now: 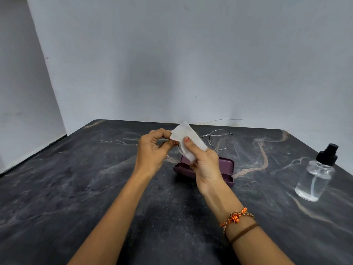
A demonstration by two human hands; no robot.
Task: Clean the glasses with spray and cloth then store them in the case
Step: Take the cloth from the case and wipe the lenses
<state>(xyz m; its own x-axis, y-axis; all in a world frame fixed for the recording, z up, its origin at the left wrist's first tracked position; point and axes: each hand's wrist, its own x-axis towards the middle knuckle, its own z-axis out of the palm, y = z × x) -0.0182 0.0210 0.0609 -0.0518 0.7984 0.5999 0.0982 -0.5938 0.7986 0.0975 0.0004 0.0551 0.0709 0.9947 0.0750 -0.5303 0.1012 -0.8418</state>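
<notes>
Thin metal-framed glasses [219, 139] are held in the air above the table. My left hand [152, 150] pinches their left side, which is hidden behind a white cloth [186, 139]. My right hand [205, 165] presses the cloth over the left lens with thumb and fingers. The right lens sticks out uncovered to the right, and one temple arm points toward the wall. A purple glasses case [226, 167] lies open on the table just under my right hand, partly hidden by it. A clear spray bottle [315, 178] with a black nozzle stands at the far right.
The dark marbled table [76, 188] runs up to a grey wall at the back. Its left edge runs diagonally along another wall. The spray bottle stands close to the right edge.
</notes>
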